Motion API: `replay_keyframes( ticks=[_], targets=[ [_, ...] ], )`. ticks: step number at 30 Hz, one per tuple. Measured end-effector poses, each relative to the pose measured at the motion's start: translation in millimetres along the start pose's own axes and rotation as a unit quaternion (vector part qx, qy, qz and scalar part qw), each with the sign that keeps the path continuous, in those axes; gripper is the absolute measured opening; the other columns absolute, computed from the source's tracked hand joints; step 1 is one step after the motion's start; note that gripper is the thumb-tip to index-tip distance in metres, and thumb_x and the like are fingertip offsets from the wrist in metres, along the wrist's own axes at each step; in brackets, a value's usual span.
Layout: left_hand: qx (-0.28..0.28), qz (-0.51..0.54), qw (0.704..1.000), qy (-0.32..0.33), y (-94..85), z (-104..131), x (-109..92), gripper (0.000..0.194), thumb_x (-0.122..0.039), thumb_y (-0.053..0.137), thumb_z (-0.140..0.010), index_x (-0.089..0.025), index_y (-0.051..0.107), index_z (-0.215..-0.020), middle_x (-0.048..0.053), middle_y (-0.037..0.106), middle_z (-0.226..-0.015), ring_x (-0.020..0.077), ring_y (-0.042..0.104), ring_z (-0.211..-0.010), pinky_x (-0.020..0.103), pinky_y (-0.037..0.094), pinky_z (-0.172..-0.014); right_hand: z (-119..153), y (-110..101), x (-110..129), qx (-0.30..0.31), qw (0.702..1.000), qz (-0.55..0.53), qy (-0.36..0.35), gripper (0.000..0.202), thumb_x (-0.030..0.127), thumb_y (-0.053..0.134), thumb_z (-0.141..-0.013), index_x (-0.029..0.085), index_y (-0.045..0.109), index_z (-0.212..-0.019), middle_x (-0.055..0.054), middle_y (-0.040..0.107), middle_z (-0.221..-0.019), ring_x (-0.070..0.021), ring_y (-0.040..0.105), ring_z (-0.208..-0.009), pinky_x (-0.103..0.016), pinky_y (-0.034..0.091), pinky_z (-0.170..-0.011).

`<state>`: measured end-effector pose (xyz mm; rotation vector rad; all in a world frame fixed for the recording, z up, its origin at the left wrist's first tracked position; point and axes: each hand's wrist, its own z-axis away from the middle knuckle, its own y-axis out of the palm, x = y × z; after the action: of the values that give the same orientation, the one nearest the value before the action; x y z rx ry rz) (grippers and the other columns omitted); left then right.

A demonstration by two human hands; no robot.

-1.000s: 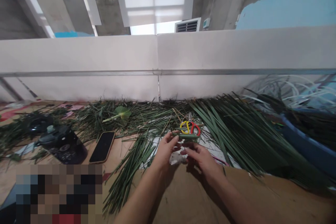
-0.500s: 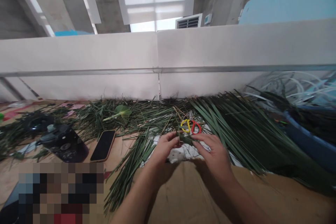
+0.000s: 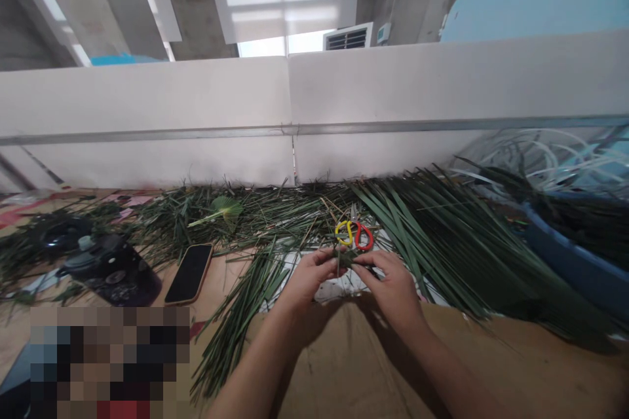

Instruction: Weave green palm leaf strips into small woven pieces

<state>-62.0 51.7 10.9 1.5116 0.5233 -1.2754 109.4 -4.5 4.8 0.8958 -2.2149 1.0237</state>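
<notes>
Both hands meet over the wooden tabletop [image 3: 354, 366], pinching a narrow, flat green leaf strip [image 3: 345, 258] between them: the left hand [image 3: 307, 280] has its fingertips closed on the strip's nine o'clock end, the right hand [image 3: 390, 285] grips the three o'clock end. The strip's long axis runs nine to three. Just beyond it at twelve o'clock lie scissors [image 3: 354, 234] with glossy yellow and red loop handles. Long stiff green blades [image 3: 442, 242] fan out toward two o'clock. A flat dark phone [image 3: 189, 273] rests at nine o'clock.
</notes>
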Motion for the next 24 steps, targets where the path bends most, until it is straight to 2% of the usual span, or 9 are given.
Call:
replay_keyframes(
  ticks=[4,12,18,24],
  targets=[
    [0.006,0.004,1.0,-0.005,1.5,0.7,-1.4,0.04,-0.028,0.093,-0.062,-0.015,0.082,-0.098,0.01,0.077,-0.094,0.0161,0.066,-0.077,0.026,0.051,-0.075,0.2,0.7,-0.3,0.005,1.0,-0.002,0.001,0.017,0.038,0.066,-0.093,0.026,0.075,-0.084,-0.006,0.076,-0.089,-0.0285,0.064,-0.09,-0.042,0.045,-0.085],
    [0.002,-0.054,0.998,0.021,7.5,2.3,-7.9,0.035,-0.029,0.092,-0.06,-0.016,0.084,-0.091,0.009,0.077,-0.087,0.0164,0.064,-0.074,0.027,0.05,-0.073,1.5,-0.3,4.3,-0.006,0.999,0.016,-0.028,0.018,0.033,0.064,-0.094,0.026,0.072,-0.08,-0.005,0.074,-0.083,-0.0276,0.063,-0.087,-0.04,0.043,-0.081],
    [0.012,-0.039,0.999,0.015,8.0,4.6,-6.2,0.043,-0.038,0.095,-0.059,-0.015,0.083,-0.093,0.011,0.077,-0.088,0.0199,0.067,-0.077,0.031,0.053,-0.076,2.3,-1.6,6.7,-0.006,0.999,0.017,-0.033,0.019,0.031,0.063,-0.094,0.025,0.069,-0.077,-0.004,0.073,-0.08,-0.0265,0.062,-0.084,-0.038,0.042,-0.079],
    [0.024,-0.025,0.999,0.003,5.8,3.0,-0.9,0.046,-0.039,0.096,-0.06,-0.013,0.081,-0.095,0.011,0.076,-0.086,0.0216,0.069,-0.079,0.032,0.053,-0.077,2.8,-0.2,7.9,-0.004,0.999,0.012,-0.033,0.021,0.032,0.062,-0.095,0.024,0.069,-0.077,-0.004,0.072,-0.079,-0.0261,0.062,-0.082,-0.038,0.042,-0.078]
  ],
)
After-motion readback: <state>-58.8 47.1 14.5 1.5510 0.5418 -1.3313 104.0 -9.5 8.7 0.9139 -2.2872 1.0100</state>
